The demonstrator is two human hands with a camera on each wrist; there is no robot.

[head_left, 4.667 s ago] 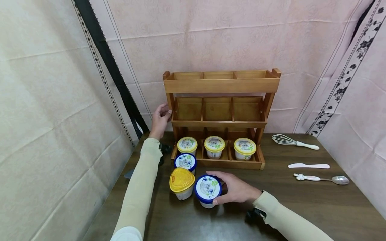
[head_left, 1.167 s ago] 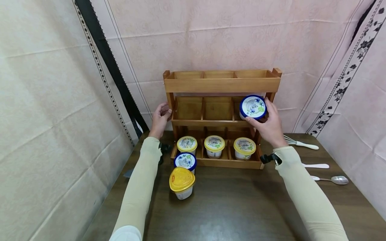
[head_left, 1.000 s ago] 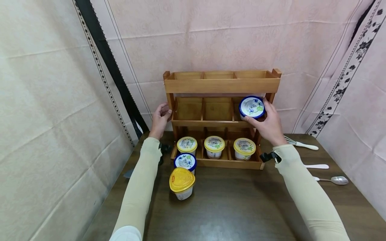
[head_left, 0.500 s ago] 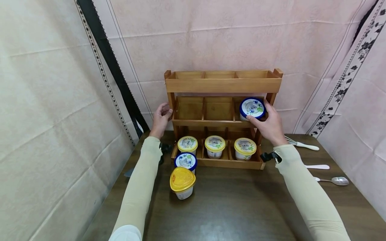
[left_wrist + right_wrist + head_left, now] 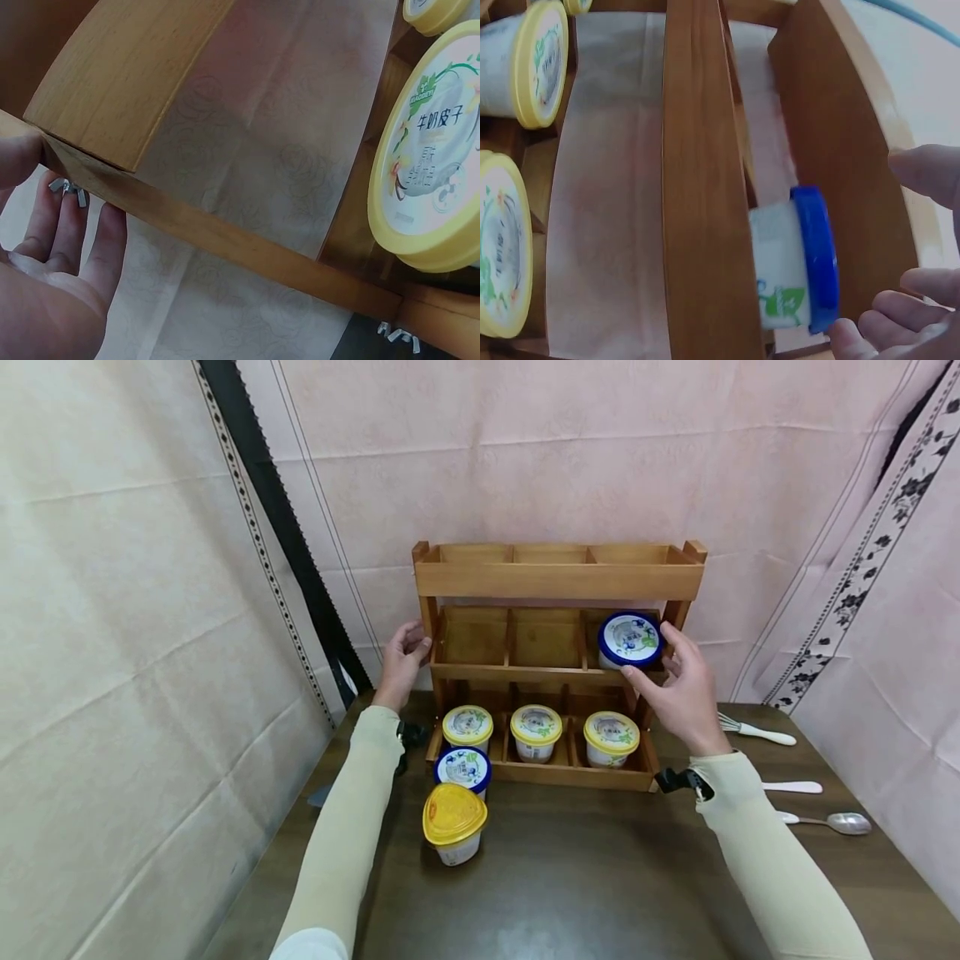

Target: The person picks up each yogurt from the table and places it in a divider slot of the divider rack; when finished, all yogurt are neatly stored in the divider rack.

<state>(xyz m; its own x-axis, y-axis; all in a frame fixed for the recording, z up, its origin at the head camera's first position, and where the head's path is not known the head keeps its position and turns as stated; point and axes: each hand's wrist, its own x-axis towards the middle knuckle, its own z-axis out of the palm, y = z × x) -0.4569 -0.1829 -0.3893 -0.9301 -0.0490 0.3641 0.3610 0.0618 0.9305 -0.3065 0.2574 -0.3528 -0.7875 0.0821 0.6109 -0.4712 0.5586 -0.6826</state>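
Note:
A three-tier wooden rack [image 5: 558, 582] stands at the back of the table. Its left upright is held by my left hand [image 5: 403, 662], and the left wrist view shows thumb and fingers on either side of the wood. A blue-lidded tub [image 5: 630, 639] sits in the right compartment of the middle tier. Close to the tub's right side is my right hand [image 5: 678, 693], fingers spread. In the right wrist view the lid [image 5: 817, 259] lies beside the fingertips, and one may still touch its edge.
Yellow-lidded tubs [image 5: 536, 733] fill the three bottom-tier compartments. In front stand another blue-lidded tub [image 5: 462, 770] and a yellow-lidded tub [image 5: 454, 824]. A whisk [image 5: 757, 732], a white-handled utensil [image 5: 793, 787] and a spoon [image 5: 847, 823] lie at right, partly behind the right arm.
My right hand carried the blue-lidded tub from the tabletop up to the middle tier's right compartment. It lowered the tub there and its fingers have now loosened. The left hand stays put.

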